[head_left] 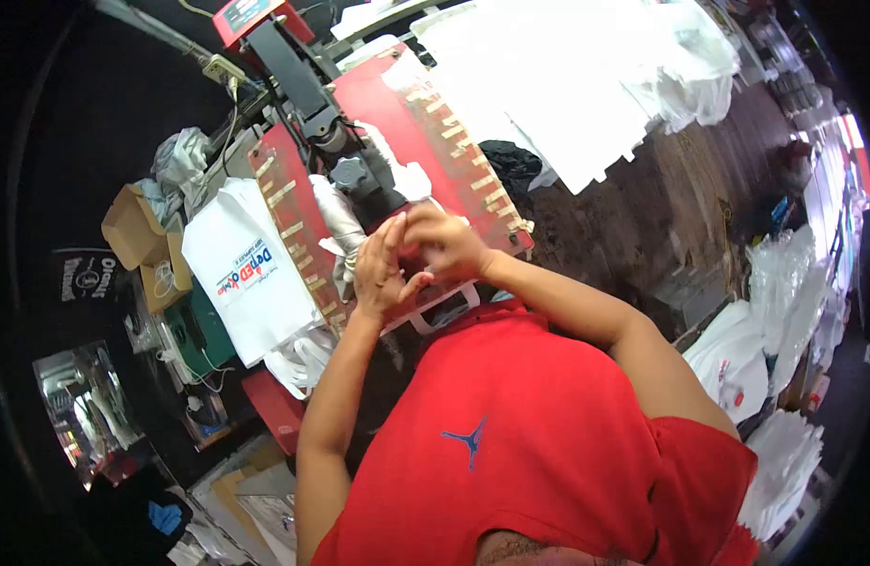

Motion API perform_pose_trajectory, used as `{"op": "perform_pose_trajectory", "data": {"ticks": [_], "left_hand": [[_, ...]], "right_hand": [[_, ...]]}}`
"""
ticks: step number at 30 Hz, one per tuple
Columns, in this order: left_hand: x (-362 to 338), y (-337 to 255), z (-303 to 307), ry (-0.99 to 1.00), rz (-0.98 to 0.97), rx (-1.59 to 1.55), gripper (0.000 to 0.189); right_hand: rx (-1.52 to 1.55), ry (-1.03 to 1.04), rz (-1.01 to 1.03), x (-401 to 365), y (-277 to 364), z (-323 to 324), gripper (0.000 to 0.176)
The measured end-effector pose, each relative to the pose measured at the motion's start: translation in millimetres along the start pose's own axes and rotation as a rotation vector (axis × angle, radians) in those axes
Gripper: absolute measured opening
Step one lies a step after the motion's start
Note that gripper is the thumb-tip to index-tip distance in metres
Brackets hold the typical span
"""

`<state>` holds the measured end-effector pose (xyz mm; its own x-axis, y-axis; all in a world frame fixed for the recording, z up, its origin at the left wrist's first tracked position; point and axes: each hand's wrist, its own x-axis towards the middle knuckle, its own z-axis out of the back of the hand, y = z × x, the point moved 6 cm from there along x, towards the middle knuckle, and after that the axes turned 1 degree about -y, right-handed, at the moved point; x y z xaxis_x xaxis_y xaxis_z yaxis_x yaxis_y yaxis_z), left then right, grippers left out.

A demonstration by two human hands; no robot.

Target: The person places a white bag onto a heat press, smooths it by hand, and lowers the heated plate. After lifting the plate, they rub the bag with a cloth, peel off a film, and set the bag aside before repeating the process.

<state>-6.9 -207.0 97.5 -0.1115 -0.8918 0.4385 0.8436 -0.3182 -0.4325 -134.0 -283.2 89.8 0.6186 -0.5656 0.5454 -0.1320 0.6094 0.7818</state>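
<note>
My left hand [383, 271] has its fingers stretched out and its thumb apart, close to the front of the heat press [307, 80]. Beside it, my right hand [447, 243] overlaps the left fingertips. The right fingers are curled, and whatever they hold, if anything, is hidden. Both hands are just below the press's dark knob [352, 175], over its red upper plate [383, 99]. Strips of tan tape line the plate's edges. Crumpled white wrapping [336, 212] lies around the press arm near my left fingers.
A printed white bag [246, 269] lies left of the press, near an open cardboard box [133, 226]. White sheets [557, 75] cover the surface at the upper right. Stacks of white bags [779, 472] stand at the lower right. A power cable [233, 118] hangs behind the press.
</note>
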Motion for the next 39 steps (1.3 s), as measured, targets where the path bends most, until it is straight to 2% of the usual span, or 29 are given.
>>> {"op": "perform_pose_trajectory", "data": {"ticks": [1, 2, 3, 4, 5, 6, 9, 12, 13, 14, 16, 17, 20, 21, 22, 23, 24, 25, 27, 28, 30, 31, 32, 33, 34, 35, 36, 38, 39], "left_hand": [[-2.5, 2.3, -1.5, 0.008, 0.038, -0.027, 0.096], [-4.5, 3.8, -2.7, 0.013, 0.081, -0.052, 0.095], [-2.7, 0.8, -2.7, 0.017, 0.076, -0.053, 0.095], [-1.4, -1.2, -1.7, 0.022, 0.091, -0.044, 0.095], [0.4, -3.4, -1.3, 0.026, 0.104, -0.033, 0.095], [2.0, -5.7, -2.0, 0.028, 0.095, -0.031, 0.095], [4.7, -9.3, 0.5, 0.018, 0.079, 0.008, 0.088], [4.4, -9.4, -3.0, 0.029, 0.104, 0.019, 0.085], [3.7, -9.2, -2.9, 0.033, 0.117, 0.011, 0.083], [3.7, -10.3, -2.8, 0.042, 0.117, 0.022, 0.083], [5.7, -11.4, -4.4, 0.071, 0.141, 0.054, 0.082], [7.1, -13.7, -4.1, 0.083, 0.141, 0.082, 0.079], [9.6, -18.9, -1.6, 0.051, 0.140, 0.095, 0.074], [9.5, -19.1, -0.5, 0.046, 0.143, 0.097, 0.074], [10.4, -20.1, 0.8, 0.032, 0.136, 0.082, 0.065], [11.1, -21.3, 1.6, 0.018, 0.126, 0.064, 0.057], [10.7, -20.3, 1.8, 0.012, 0.121, 0.061, 0.057], [9.7, -15.9, 0.8, 0.012, 0.145, 0.038, 0.045], [17.7, -22.0, 3.3, -0.047, 0.174, -0.036, 0.017], [23.6, -33.3, 4.9, -0.046, 0.165, -0.050, 0.017], [30.8, -48.1, -1.4, 0.013, 0.326, -0.426, 0.012], [36.1, -63.1, -7.8, 0.078, 0.290, -0.460, 0.011], [51.5, -91.4, -5.6, 0.098, 0.153, -0.503, 0.013], [58.1, -109.6, -7.6, 0.178, 0.185, -0.614, 0.025], [69.1, -125.8, -7.1, 0.157, 0.144, -0.637, 0.034], [78.3, -137.4, -8.3, 0.134, 0.103, -0.659, 0.044], [81.5, -142.6, -10.5, 0.123, 0.100, -0.658, 0.044], [86.1, -152.8, -11.7, 0.128, -0.023, -0.247, 0.068], [86.4, -149.4, -16.6, 0.209, 0.039, -0.317, 0.084]], "right_hand": [[-0.173, -0.306, 0.065, 9.2, 7.8, 41.0, 0.016], [-0.221, -0.471, -0.010, 12.1, 3.7, 82.9, 0.014], [-0.094, -0.636, -0.279, -5.0, -37.6, 113.9, 0.019], [-0.303, -0.679, -0.437, -15.9, -61.9, 149.4, 0.023], [-0.461, -0.507, -0.493, -25.2, -85.8, 176.0, 0.024], [-0.759, -0.222, -0.492, -45.7, -119.0, 183.3, 0.044], [-1.007, 0.449, -0.457, -103.1, -176.8, 148.3, 0.092], [-1.141, 0.274, -0.263, -104.1, -194.9, 122.6, 0.087], [-1.186, 0.252, -0.234, -105.3, -201.4, 115.6, 0.073], [-1.173, 0.244, -0.236, -100.6, -200.8, 111.4, 0.073], [-1.011, 0.280, -0.514, -94.6, -212.0, 115.6, 0.052], [-0.936, 0.192, -0.547, -93.0, -214.9, 121.4, 0.040], [-0.627, -0.105, -0.568, -95.5, -225.8, 154.8, 0.039], [-0.379, -0.268, -0.776, -105.8, -227.2, 168.2, 0.035], [0.118, -0.344, -1.046, -119.1, -233.9, 174.3, 0.036], [0.406, -0.416, -1.040, -127.5, -224.8, 185.2, 0.039], [0.693, -0.486, -1.018, -134.3, -210.3, 192.2, 0.043], [0.684, -0.492, -1.013, -135.5, -185.5, 201.2, 0.043], [1.105, -0.514, -0.894, -131.2, -116.8, 210.0, 0.049], [1.093, -0.527, -0.891, -130.8, -96.4, 213.7, 0.049], [1.131, -0.597, -0.795, -119.6, -59.9, 214.6, 0.050], [1.122, -0.612, -0.791, -113.7, -41.2, 211.6, 0.051], [1.114, -0.612, -0.788, -112.7, -34.7, 205.7, 0.051], [1.140, -0.580, -0.788, -110.2, -28.5, 197.6, 0.053], [1.166, -0.542, -0.787, -105.4, -22.2, 189.0, 0.055], [1.166, -0.508, -0.880, -101.8, -15.7, 178.3, 0.058], [1.162, -0.428, -0.913, -98.3, -9.8, 163.9, 0.058], [1.041, -0.434, -0.980, -93.4, 3.7, 142.9, 0.058], [0.943, -0.508, -0.959, -88.2, 11.7, 135.7, 0.058]]}}
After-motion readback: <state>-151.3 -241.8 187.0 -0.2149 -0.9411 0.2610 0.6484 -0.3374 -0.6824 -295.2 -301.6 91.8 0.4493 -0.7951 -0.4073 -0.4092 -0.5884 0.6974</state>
